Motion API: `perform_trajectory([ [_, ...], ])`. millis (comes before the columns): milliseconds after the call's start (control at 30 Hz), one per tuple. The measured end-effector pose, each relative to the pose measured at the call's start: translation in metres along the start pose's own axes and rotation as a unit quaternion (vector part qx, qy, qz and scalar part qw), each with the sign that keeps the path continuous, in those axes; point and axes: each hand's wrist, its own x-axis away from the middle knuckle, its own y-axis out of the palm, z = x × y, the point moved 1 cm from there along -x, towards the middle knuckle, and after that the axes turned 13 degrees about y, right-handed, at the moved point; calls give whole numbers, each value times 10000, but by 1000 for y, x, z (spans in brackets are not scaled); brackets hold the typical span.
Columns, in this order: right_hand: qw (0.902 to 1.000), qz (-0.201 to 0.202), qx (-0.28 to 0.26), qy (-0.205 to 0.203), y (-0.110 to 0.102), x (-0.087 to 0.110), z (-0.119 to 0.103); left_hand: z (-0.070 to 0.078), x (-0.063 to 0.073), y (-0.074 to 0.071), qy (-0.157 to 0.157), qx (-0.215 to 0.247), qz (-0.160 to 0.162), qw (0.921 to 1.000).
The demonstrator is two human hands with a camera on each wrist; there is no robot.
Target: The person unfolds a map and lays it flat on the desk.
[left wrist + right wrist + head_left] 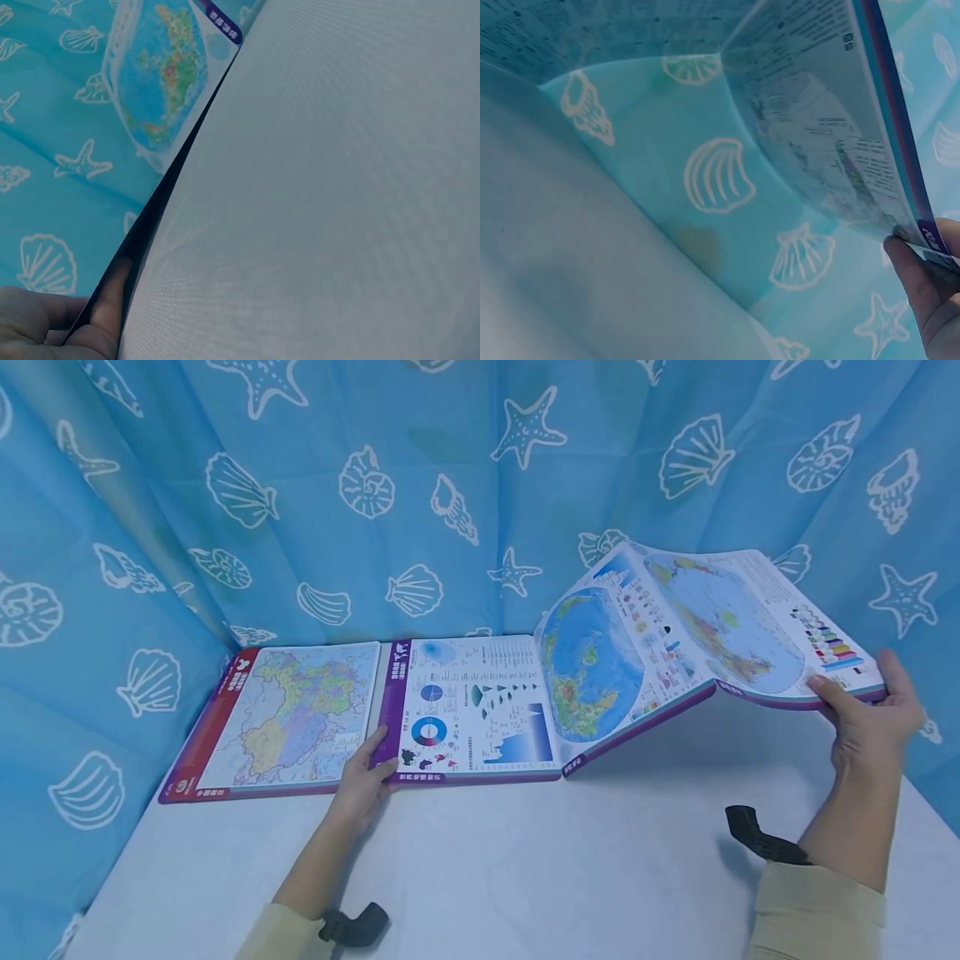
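Observation:
A purple-edged folding map point(480, 718) stretches across the table in joined panels. Its left panel lies flat, while two others rise into a peak on the right, showing world maps. My left hand point(363, 777) pinches the flat panel's lower left corner; in the left wrist view the fingers point(112, 300) reach under its edge. With thumb and fingers, my right hand point(873, 718) grips the far right panel's lower corner, held above the table. From the right wrist, the printed underside point(825, 142) of the raised panels shows. Left of it lies a red-edged map point(292, 718) of China.
The white table point(562, 868) runs beneath the maps to the front. A blue curtain point(465, 460) with white shells and starfish hangs close behind and at both sides. Black wrist mounts point(761, 835) stick out from both wrists.

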Motion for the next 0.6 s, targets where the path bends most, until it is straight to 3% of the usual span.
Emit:
perform_trajectory([
  [267,9972,697,209,179,-28,-24,2,-1,0,-1,0,102,-64,9999],
  [600,9908,1277,196,411,-59,-46,28,2,-1,-2,-41,46,-63,10000],
])
